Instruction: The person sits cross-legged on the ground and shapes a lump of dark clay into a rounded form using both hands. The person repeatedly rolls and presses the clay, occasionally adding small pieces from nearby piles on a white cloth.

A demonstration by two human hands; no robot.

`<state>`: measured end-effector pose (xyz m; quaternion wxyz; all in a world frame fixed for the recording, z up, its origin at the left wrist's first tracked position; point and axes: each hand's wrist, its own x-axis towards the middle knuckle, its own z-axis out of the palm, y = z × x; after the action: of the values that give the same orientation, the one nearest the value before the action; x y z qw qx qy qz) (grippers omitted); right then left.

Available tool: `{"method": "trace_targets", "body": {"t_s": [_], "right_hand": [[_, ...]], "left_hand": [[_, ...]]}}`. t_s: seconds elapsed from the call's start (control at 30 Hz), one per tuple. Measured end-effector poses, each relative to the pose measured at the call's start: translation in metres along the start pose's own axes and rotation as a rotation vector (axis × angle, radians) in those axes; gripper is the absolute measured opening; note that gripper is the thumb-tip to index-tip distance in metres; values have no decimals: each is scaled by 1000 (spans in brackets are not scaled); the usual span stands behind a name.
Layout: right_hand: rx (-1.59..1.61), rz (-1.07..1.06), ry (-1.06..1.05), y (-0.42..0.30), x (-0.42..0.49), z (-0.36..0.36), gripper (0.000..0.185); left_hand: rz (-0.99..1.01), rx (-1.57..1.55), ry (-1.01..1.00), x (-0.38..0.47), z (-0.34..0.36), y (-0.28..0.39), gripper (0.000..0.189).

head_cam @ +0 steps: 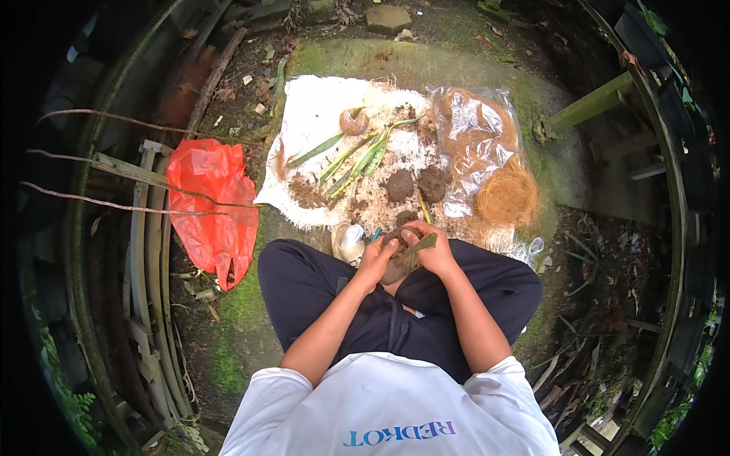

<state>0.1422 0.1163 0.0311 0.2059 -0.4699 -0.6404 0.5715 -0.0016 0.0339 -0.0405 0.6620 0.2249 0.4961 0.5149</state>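
Note:
In front of my lap, my left hand point(373, 261) and my right hand point(436, 254) are closed around a lump of dark, wet soil point(393, 235). A green leaf piece point(423, 244) sticks out from between the hands, by the right palm. How it joins the lump is hidden by my fingers. Just beyond lie a small soil clump point(406, 218) and two larger soil balls, one at the left point(400, 186) and one at the right point(433, 183). A yellow-edged leaf piece point(424, 207) lies below the right ball. Several long snake plant leaves point(365, 159) rest on the white woven sack point(322, 100).
A fibre-wrapped ball point(355, 121) sits near the leaves. At the right are a clear plastic bag of brown fibre point(479, 131) and a loose fibre bundle point(507, 196). A red plastic bag point(214, 211) lies left. A beige shoe point(347, 245) is by my left knee.

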Motion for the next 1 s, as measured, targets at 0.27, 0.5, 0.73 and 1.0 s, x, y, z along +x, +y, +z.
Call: {"method": "trace_targets", "body": {"t_s": [0.27,0.5,0.73,1.0], "right_hand": [[506,99,32,44,19,3,22],[640,121,56,40,22,0,31],[703,78,447,51,40,-30,36],[-129,-144,315,40,37,-16,47]], "left_hand": [[20,77,261,-7,7,13,44],[-74,-116,90,-13,10,36,47],[-31,-112,141,-31,-13,51,49],[-32,-92,203,-47,-20,66,41]]}}
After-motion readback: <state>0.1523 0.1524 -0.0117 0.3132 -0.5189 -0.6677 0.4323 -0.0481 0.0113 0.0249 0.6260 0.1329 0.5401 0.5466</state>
